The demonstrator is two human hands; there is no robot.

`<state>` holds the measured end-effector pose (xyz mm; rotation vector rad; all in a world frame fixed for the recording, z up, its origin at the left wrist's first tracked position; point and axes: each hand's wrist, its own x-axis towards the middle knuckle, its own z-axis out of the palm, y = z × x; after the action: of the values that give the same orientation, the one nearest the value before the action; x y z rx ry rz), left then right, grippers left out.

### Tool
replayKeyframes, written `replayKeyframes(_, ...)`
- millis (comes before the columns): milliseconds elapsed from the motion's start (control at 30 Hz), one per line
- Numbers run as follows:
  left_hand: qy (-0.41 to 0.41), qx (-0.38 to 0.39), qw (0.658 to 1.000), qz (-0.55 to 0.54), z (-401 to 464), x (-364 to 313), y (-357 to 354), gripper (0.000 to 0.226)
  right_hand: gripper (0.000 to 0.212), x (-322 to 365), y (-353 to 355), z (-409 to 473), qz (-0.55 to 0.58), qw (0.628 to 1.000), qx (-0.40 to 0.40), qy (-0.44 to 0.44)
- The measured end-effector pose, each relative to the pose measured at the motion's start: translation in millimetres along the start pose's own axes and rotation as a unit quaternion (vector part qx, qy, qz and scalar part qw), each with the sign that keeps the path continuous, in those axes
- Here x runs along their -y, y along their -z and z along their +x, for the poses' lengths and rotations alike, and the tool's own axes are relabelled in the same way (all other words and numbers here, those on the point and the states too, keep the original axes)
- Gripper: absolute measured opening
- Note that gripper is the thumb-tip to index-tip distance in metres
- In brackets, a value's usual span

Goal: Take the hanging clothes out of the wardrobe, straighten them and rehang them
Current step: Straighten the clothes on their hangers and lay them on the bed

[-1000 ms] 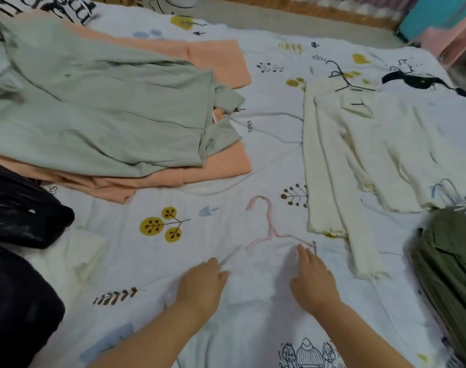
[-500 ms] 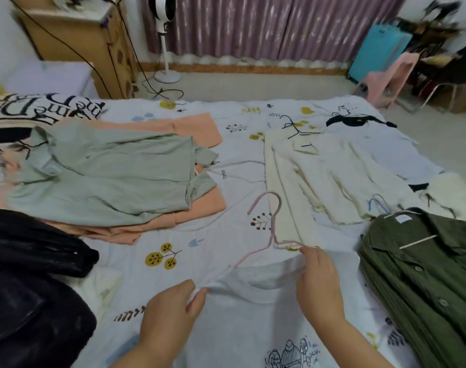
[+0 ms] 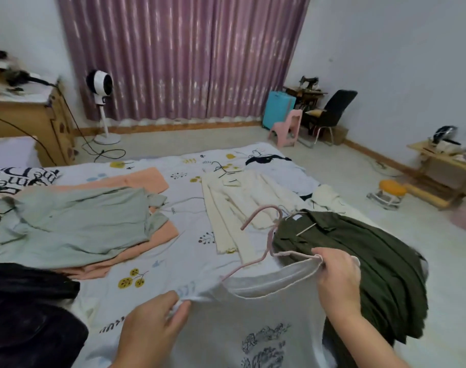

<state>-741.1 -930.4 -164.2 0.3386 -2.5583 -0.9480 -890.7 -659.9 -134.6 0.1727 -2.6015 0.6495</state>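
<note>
Both hands [image 3: 338,282] gripping white T-shirt [image 3: 253,328]

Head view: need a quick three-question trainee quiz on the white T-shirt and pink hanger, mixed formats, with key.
1. True or false: the thin pink wire hanger sits inside the neck of the white printed cotton T-shirt.
2. Multiple choice: what does the right hand grip? A) the dark olive button-up shirt B) the white T-shirt's shoulder together with the hanger's arm C) nothing
3. Fill in: the left hand pinches the T-shirt's other ____.

Key: 1 true; 2 B; 3 shoulder.
</note>
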Motion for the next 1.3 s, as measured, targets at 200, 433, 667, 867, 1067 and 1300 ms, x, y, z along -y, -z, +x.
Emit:
replayKeyframes(200, -0.063, 0.013, 0.998, 0.003, -11.3, -81.2, 23.0, 0.043, 0.017, -41.0, 122.2, -30.3, -0.034, 0.999, -0.002, -0.029)
replayKeyframes(433, -0.160, 0.058, 0.985, -0.021, -16.9, -186.3, 10.7, 0.036, 0.019, -112.8, 233.4, -65.8, -0.012, 0.998, -0.023, -0.062)
replayKeyframes(667, -0.236, 0.076, 0.965, -0.089, -54.3, -293.2, -70.4, 0.043, 0.027, -221.3, 330.4, -93.1, 0.089, 0.991, -0.050, -0.086)
replayKeyframes(867, -0.284, 0.081, 0.949, -0.114, -93.5, -375.8, -163.5, 0.018, 0.030, -306.0, 394.4, -93.0, 0.099, 0.984, 0.051, -0.137)
replayKeyframes(1067, -0.310, 0.128, 0.939, -0.076, -85.4, -436.1, -234.9, 0.019, 0.023, -372.4, 427.8, -86.4, 0.095, 0.975, 0.027, -0.201)
replayKeyframes(1300, -0.407, 0.180, 0.896, -0.004, -39.4, -508.8, -324.0, 0.030, 0.041, -432.6, 423.7, -40.4, 0.049, 0.972, -0.038, -0.227)
